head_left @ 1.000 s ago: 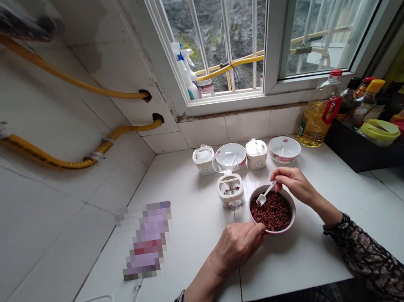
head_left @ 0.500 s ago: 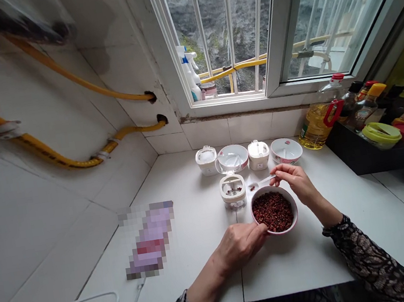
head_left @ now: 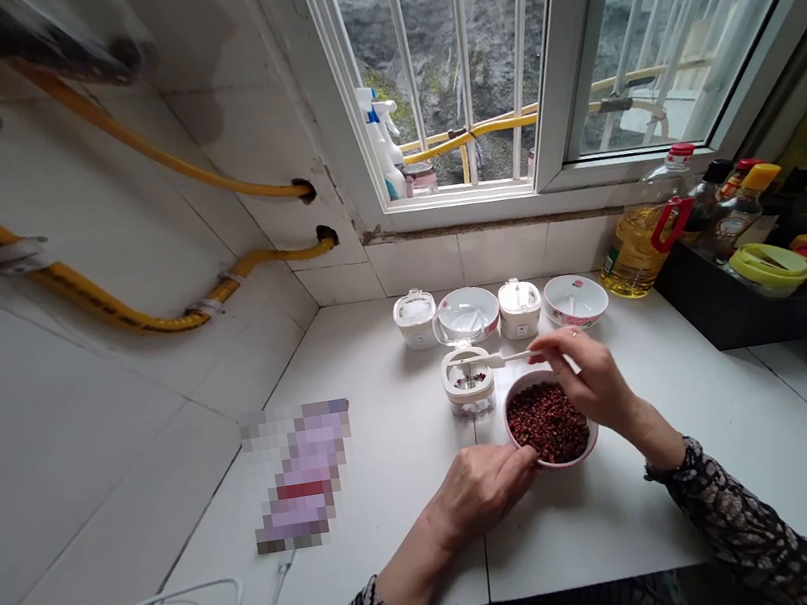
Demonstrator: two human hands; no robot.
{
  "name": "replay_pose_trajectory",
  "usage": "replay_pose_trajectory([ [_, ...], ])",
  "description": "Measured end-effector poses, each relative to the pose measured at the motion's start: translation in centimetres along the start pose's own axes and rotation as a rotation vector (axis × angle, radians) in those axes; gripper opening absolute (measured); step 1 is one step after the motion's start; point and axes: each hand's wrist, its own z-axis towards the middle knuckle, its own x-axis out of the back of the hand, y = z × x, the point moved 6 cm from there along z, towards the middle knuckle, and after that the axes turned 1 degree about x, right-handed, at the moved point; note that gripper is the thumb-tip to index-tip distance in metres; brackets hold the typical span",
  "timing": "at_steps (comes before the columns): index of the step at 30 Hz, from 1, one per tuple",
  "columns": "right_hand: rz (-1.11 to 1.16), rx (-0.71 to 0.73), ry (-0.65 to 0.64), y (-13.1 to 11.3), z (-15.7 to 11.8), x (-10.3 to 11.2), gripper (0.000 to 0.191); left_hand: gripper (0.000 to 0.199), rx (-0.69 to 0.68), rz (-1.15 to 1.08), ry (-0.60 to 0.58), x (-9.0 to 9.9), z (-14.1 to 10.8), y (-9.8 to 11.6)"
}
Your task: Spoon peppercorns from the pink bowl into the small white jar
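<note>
White spoon [head_left: 495, 361] near jar [head_left: 471, 397] | contents unclear | hands [head_left: 481, 488] [head_left: 591, 380] partly hide bowl [head_left: 529, 381]

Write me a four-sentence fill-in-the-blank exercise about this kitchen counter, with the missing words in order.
1. The right grip holds a spoon whose color is _____.
2. On the countertop, the number of seasoning jars is _____.
3. The jar nearest the bowl of peppercorns that the left grip touches is _____, not closed.
4. The cooking-oil bottle has a cap colored _____.

Missing words: white; three; open; red.
</note>
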Motion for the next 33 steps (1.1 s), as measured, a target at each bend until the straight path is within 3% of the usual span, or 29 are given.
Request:
replay_pose_trajectory([
  [2,0.000,-0.128,-0.002,1.5,-0.1,1.1,0.018,0.015,-0.001,-0.005,-0.005,0.0,0.0,0.0],
  [6,-0.053,-0.190,-0.096,3.1,-0.6,1.4,0.020,0.015,0.012,-0.021,-0.031,-0.1,-0.2,-0.1],
  [13,-0.069,-0.139,-0.280,2.6,-1.6,-1.6,0.021,0.012,0.012,-0.004,-0.031,-0.3,-0.4,-0.1],
  [23,0.222,-0.481,-0.138,5.4,-1.8,-0.3,0.018,0.010,0.010,-0.026,-0.035,-0.2,-0.4,-0.1],
  [33,0.463,-0.628,-0.083,6.3,-2.0,-0.2,0.015,0.009,0.008,-0.038,-0.036,-0.3,-0.4,-0.2],
])
